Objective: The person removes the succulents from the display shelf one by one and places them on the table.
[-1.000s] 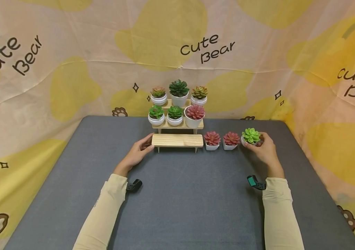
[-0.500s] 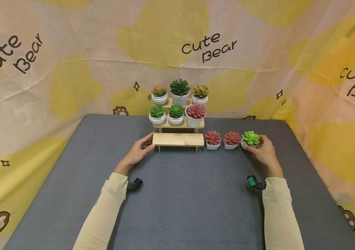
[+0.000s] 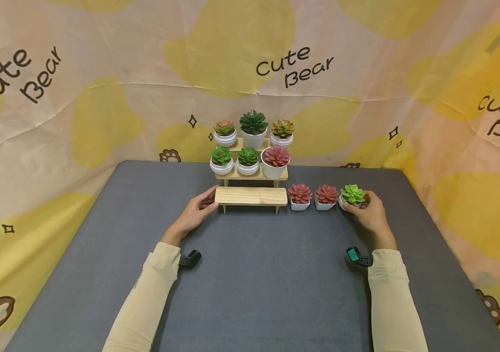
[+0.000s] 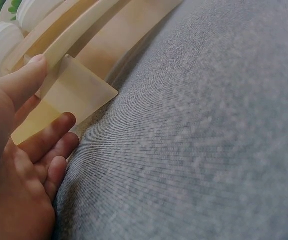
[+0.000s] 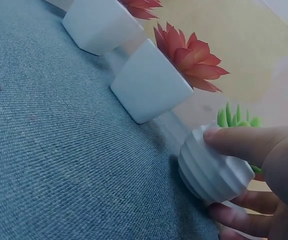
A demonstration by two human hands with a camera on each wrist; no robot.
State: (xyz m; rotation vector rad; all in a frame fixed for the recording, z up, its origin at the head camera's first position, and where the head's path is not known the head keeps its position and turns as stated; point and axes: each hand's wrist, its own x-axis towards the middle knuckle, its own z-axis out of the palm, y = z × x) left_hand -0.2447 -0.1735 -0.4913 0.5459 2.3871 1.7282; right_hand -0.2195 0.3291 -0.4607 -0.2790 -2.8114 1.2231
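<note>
Head view: right hand (image 3: 372, 213) has thumb and fingers clamped on the lime-green potted succulent (image 3: 353, 194). Plant sits right of the front wooden shelf (image 3: 251, 196), whose long axis runs left-right (two red succulents (image 3: 327, 194) stand between). Left hand (image 3: 193, 213), far from the plant, pinches the shelf's left end.

One succulent (image 3: 353, 193) is lime green — its pot (image 5: 210, 167) white.

Yellow-patched cloth (image 3: 232, 58) lettered "Cute Bear" hangs behind and beside a grey table (image 3: 271, 283).
</note>
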